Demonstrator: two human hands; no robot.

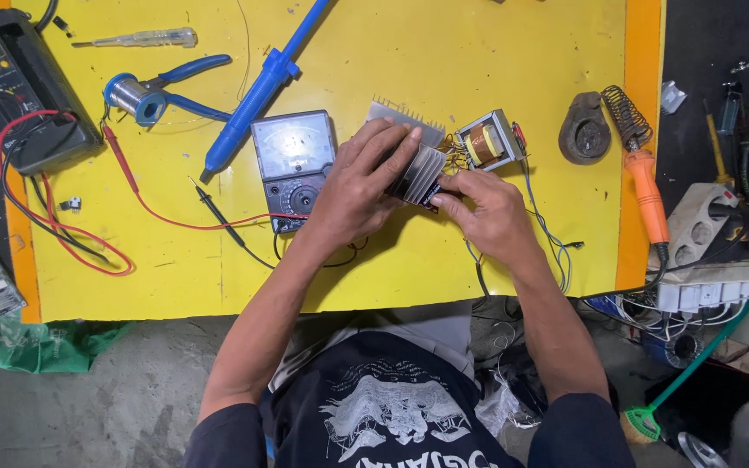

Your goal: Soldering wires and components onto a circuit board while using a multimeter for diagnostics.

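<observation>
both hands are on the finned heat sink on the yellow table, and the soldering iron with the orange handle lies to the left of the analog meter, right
Not quite. Both hands, left hand and right hand, are on the finned heat sink on the yellow table, but the soldering iron with the orange handle lies far right of the analog meter, near the table's right edge. The head view shows it.

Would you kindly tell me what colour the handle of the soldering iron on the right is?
Orange. The soldering iron lies at the table's right edge, clearest in the head view.
</observation>
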